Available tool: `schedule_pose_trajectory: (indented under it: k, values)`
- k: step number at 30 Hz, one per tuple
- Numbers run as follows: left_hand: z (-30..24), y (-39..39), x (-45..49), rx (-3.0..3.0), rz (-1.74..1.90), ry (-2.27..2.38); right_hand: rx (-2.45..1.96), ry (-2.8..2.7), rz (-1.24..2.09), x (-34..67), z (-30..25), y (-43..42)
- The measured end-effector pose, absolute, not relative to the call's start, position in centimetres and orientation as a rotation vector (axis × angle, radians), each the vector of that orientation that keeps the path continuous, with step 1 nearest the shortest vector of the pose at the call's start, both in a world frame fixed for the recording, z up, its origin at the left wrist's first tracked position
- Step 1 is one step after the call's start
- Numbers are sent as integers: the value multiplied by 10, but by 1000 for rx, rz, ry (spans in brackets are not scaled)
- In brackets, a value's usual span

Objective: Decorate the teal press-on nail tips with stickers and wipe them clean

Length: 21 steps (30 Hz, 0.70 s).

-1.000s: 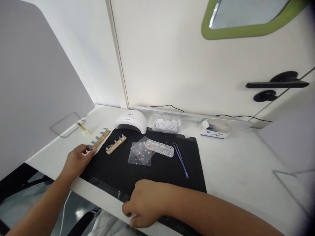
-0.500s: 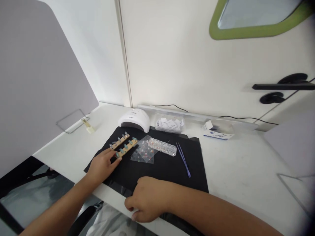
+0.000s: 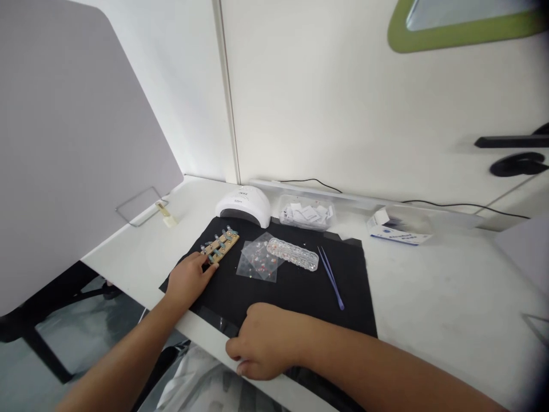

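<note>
While the left hand (image 3: 189,280) is gripping its near end, the strip of teal nail tips (image 3: 226,249) is now lying close alongside the strip of clear nail tips (image 3: 211,247), on the left part of the black mat (image 3: 300,297). A second ago it was sitting at the mat's left edge, on the far side of its neighbour; half a second ago it was slanting on the right of it, near the clear sheets (image 3: 257,262). Now the two strips are running nearly parallel, so the work in hand is bringing both sets together; whether they are touching, I cannot tell.

The left hand is keeping only a narrow gap between thumb and fingers, pinching the wooden end lightly, with the rest of the strip showing beyond the fingertips. The right hand (image 3: 261,343) is resting at the desk's (image 3: 433,303) front edge, its fingers curling under; nothing is showing in it, but the palm is facing away, so I cannot tell whether it is holding anything. The tweezers (image 3: 331,279) are lying on the mat, beside the clear tray (image 3: 294,254), apart from both hands.
</note>
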<state>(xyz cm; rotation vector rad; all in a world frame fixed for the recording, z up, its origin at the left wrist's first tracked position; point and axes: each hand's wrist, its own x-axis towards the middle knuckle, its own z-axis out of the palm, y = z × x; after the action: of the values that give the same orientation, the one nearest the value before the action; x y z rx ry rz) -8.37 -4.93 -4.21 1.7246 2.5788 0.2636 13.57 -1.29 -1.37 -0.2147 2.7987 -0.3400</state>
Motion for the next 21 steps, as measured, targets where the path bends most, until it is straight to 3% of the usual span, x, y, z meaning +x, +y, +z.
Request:
schedule_pose_trajectory:
  k: [21]
  values:
    - [-41,-50,-145,1500,215,2769,-201,2775,-367,133,-15,-12]
